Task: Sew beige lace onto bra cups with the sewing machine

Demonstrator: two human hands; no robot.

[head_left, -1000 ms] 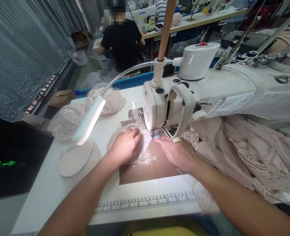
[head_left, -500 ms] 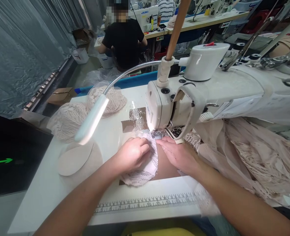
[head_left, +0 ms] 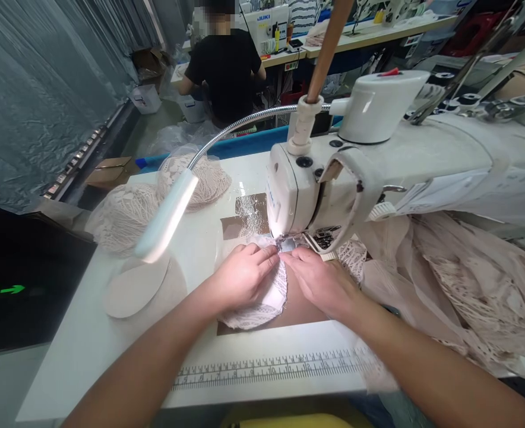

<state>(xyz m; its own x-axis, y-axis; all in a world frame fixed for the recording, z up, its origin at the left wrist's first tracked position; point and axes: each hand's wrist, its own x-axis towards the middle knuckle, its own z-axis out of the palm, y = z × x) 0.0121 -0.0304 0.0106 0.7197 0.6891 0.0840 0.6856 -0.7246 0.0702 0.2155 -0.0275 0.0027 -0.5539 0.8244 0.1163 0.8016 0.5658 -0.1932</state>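
Note:
A rounded pale lace fabric piece lies under the sewing machine head, its far edge at the presser foot. My left hand is on top of it, fingers bent and pressed together on the cloth close to the needle. From the other side, my right hand holds the lace edge between its fingertips, which nearly meet the left ones. The needle tip and the underside of the cloth are hidden.
A lit gooseneck lamp arches over the table. Stacked lace pieces and smooth rounded pads lie left. Gathered beige mesh and lace fills the right side. A ruler strip runs along the front; a person sits beyond.
My left hand has moved forward and its fingers have stretched toward the presser foot. The right fingertips have drawn in to the lace edge. The view has shifted slightly.

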